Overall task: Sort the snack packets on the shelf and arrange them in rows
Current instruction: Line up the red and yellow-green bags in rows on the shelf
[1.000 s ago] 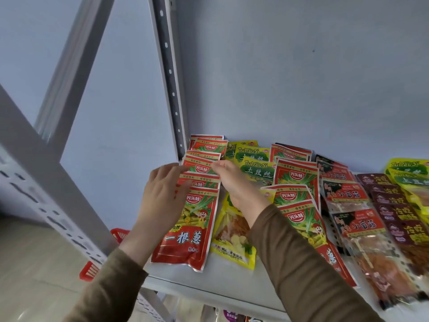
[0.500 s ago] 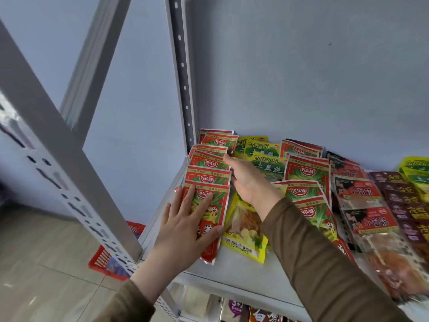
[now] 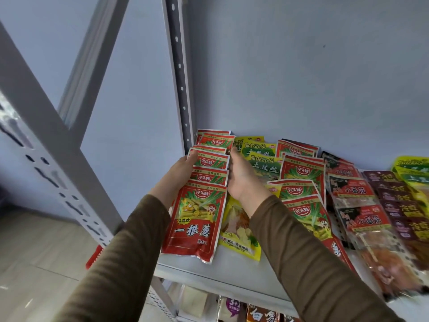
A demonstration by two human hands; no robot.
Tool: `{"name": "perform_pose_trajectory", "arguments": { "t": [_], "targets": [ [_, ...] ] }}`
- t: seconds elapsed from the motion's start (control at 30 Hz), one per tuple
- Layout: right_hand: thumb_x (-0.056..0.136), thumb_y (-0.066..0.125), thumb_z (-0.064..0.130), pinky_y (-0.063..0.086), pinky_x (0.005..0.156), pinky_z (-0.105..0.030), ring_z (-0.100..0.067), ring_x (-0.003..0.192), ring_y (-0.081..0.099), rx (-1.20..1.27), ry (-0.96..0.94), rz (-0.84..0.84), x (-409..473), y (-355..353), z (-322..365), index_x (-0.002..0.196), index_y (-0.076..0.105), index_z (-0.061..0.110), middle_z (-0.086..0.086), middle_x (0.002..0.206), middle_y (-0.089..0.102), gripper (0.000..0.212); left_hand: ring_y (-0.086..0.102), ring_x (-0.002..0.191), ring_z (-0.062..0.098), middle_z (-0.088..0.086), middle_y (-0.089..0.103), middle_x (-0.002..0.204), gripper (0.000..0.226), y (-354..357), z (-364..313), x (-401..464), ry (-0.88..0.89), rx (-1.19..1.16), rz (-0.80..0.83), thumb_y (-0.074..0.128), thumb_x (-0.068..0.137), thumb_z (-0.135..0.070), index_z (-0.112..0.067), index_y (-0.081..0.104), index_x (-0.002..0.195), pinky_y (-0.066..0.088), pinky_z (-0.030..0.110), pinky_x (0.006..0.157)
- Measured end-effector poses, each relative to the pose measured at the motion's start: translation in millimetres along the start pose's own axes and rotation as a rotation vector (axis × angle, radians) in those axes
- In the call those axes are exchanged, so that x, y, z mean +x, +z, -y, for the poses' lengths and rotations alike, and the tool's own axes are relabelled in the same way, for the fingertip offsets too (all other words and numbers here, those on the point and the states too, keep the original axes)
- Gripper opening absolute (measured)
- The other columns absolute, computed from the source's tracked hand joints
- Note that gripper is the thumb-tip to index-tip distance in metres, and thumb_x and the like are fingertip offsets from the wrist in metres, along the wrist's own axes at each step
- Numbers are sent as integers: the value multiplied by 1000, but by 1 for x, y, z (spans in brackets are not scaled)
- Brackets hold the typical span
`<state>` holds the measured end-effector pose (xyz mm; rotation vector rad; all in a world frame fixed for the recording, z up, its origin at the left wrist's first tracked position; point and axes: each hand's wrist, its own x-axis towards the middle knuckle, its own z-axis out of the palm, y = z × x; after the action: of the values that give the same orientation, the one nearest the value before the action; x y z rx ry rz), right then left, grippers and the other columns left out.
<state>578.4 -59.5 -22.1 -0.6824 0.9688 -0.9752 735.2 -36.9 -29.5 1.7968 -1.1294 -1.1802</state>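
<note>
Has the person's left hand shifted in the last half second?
Yes. The left hand has left the front red packet and gone back along the row's left edge, toward the rear shelf post.

Soft, even daylight fills the scene, bright but without hard shadows. The pale blue-grey painted wall (image 3: 301, 66) looks flat and slightly hazy. Mild glare sits on the glossy red foil snack packets (image 3: 197, 219). The wide lens bends the grey perforated metal shelf upright (image 3: 46, 145) at the left edge. The clear-fronted packets at the lower right (image 3: 390, 266) smear into blur.
</note>
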Motion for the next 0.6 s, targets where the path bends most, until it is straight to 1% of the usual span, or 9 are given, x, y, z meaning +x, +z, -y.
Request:
{"name": "perform_pose_trajectory", "arguments": {
  "t": [0.1, 0.23, 0.3, 0.37, 0.43, 0.47, 0.5, 0.57, 0.6],
  "targets": [
    [100, 47, 59, 56, 93, -55, -33, 97, 75, -71, 27, -29, -1, 3, 2, 120, 70, 11, -12, 107, 77, 57, 79, 82, 19, -2, 80, 95, 61, 0, 2, 6, 14, -56, 11, 37, 97, -73, -26, 61, 127, 63, 37, 76],
    [100, 48, 58, 56, 93, -54, -32, 95, 75, -117, 39, -54, -1, 4, 8, 119, 70, 10, -11, 105, 78, 56, 79, 77, 15, -8, 80, 87, 57, -1, -3, 2, 14, -53, 0, 36, 98, -72, -27, 62, 122, 58, 22, 55],
    [101, 48, 56, 60, 84, -47, -27, 86, 77, -72, 7, -54, -4, 1, 12, 108, 72, 11, -8, 94, 79, 51, 78, 76, 12, -7, 80, 89, 57, -1, -4, -2, 30, -37, -22, 35, 101, -69, -25, 61, 126, 55, 18, 51],
    [104, 46, 49, 60, 62, -32, -16, 69, 77, -24, -19, -34, -4, -6, 13, 96, 69, 14, -2, 78, 78, 43, 77, 76, 8, -9, 77, 97, 59, -2, -3, -12, 79, 4, -80, 32, 102, -67, -25, 56, 136, 52, 15, 53],
    [107, 43, 42, 55, 48, -23, -9, 62, 74, -16, -47, -15, -9, -14, 13, 96, 66, 15, 2, 74, 78, 38, 67, 68, -9, -23, 65, 97, 59, -4, 3, -27, 130, 56, -152, 30, 103, -67, -28, 47, 145, 42, 12, 54],
    [108, 42, 40, 54, 46, -20, -8, 63, 74, -30, -45, 3, -12, -17, 14, 102, 66, 13, 0, 81, 78, 36, 62, 64, -15, -27, 61, 99, 60, -5, 7, -35, 141, 75, -168, 31, 102, -67, -31, 43, 148, 38, 12, 56],
    [108, 42, 37, 54, 47, -18, -7, 65, 74, -39, -54, 22, -18, -19, 14, 112, 65, 10, -4, 93, 78, 36, 60, 64, -15, -26, 62, 108, 63, -7, 12, -44, 141, 92, -167, 33, 101, -68, -32, 38, 152, 39, 13, 59],
    [110, 40, 27, 46, 53, -4, -9, 72, 70, 16, -58, 62, -26, -20, 12, 137, 53, 4, -15, 121, 68, 38, 66, 69, -7, -17, 61, 124, 71, -9, 24, -60, 105, 112, -132, 44, 97, -68, -36, 27, 158, 47, 18, 65],
    [110, 37, 23, 40, 58, 2, -12, 80, 66, -5, -79, 65, -27, -20, 8, 143, 46, 2, -19, 131, 62, 40, 70, 70, -3, -19, 58, 121, 77, -8, 28, -69, 85, 114, -103, 52, 94, -66, -38, 22, 159, 51, 19, 62]
  ]
}}
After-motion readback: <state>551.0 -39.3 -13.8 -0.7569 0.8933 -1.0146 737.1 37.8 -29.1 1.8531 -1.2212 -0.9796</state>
